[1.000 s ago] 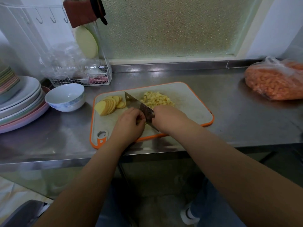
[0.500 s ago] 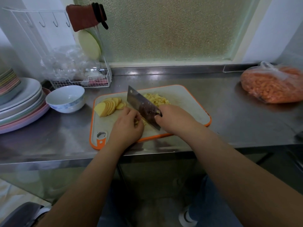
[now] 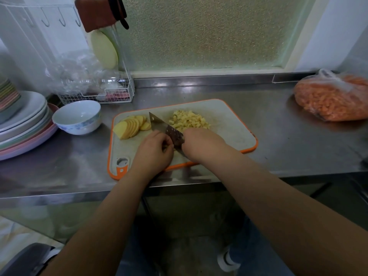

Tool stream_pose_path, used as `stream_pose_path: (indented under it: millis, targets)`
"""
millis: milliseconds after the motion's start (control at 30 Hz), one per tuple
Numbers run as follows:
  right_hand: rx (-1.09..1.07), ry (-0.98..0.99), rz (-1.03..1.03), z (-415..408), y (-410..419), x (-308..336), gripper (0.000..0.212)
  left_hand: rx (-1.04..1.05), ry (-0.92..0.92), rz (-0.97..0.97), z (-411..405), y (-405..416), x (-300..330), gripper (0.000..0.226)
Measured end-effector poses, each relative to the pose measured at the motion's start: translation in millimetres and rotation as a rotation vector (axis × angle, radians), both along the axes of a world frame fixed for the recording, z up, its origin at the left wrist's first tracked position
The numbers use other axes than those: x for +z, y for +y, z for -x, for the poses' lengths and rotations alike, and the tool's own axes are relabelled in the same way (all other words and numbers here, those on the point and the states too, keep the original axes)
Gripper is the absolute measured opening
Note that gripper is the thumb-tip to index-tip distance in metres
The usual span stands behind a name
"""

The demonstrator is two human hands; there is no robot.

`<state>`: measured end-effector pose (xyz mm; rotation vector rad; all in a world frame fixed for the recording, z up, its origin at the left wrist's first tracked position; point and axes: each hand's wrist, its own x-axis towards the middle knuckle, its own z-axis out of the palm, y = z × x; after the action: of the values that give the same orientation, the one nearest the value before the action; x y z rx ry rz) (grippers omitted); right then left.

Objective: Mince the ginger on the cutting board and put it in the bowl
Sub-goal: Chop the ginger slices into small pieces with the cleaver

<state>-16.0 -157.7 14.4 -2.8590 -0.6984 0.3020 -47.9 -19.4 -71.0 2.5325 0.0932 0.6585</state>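
With your right hand (image 3: 201, 144) gripping the cleaver (image 3: 166, 130) and your left hand (image 3: 154, 151) curled on hidden ginger, you've a minced pile (image 3: 189, 121) on the cutting board (image 3: 235, 124), slices (image 3: 131, 126) uncut, the bowl (image 3: 76, 117) empty.

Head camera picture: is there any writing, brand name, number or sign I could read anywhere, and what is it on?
None can be read.
Cleaver: dots on the blade, no legible mark.
Bowl: blue pattern on the side, not lettering.
Cutting board: no print visible.
Bag of orange pieces: no label visible.
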Motion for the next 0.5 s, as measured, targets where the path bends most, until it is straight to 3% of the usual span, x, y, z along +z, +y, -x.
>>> stream_pose_path:
  millis: [233, 500]
  targets:
    - [-0.019, 0.073, -0.183, -11, -10, -6, 0.026, -0.011, -0.021, 0.028, 2, 2, -1, 0.007]
    - [0.008, -0.038, -0.161, 5, -19, -1, 0.021, -0.038, -0.036, 0.029, 10, 4, -2, 0.01]
